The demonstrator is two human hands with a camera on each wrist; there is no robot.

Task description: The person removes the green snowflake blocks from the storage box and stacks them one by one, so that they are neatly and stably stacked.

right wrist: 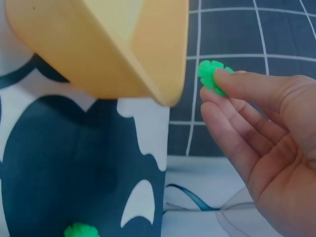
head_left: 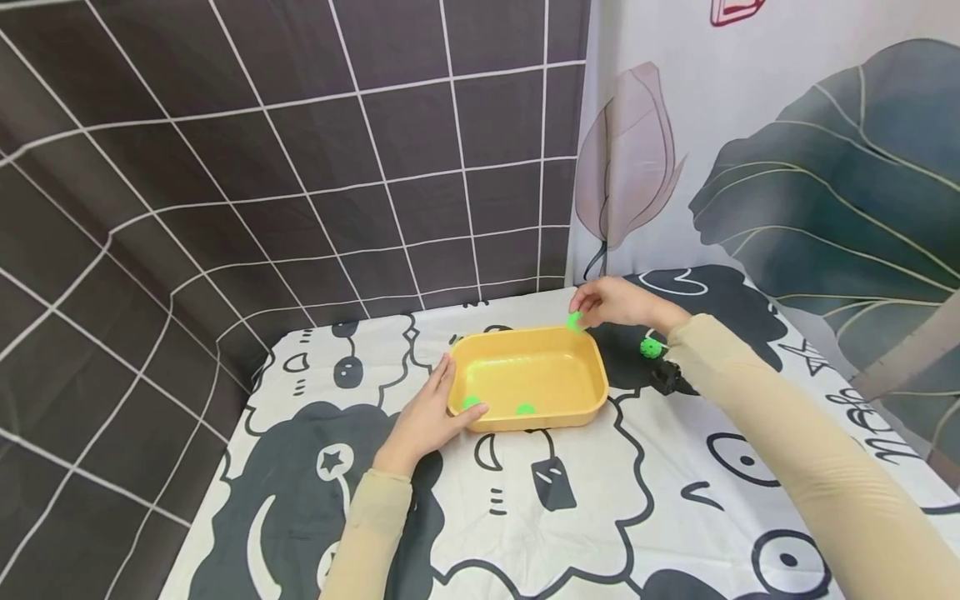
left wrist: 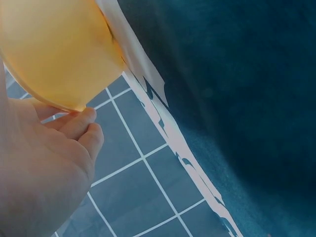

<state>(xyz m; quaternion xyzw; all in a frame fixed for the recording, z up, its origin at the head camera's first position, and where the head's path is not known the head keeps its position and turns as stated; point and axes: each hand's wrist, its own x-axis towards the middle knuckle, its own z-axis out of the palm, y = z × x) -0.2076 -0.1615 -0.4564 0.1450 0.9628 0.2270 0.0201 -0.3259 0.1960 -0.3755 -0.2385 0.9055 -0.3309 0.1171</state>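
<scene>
A yellow rectangular tray [head_left: 555, 421] stands on the patterned cloth in the head view. My left hand [head_left: 423, 421] holds its left end, thumb over the rim and the other fingers along the outside. Above the tray's far right corner, my right hand [head_left: 615, 302] pinches a small green flower-shaped piece [right wrist: 210, 74] between thumb and fingers. Inside the tray, near its front wall, lie a green piece [head_left: 471, 402] by my left thumb and another green piece [head_left: 525, 409], both partly hidden.
To the tray's right, a loose green piece [head_left: 651, 347] lies on the cloth [head_left: 585, 517], near a small black object [head_left: 666, 377] partly hidden by the right sleeve. A dark gridded curtain [head_left: 315, 150] rises behind, beside a pale leaf-printed curtain [head_left: 675, 92].
</scene>
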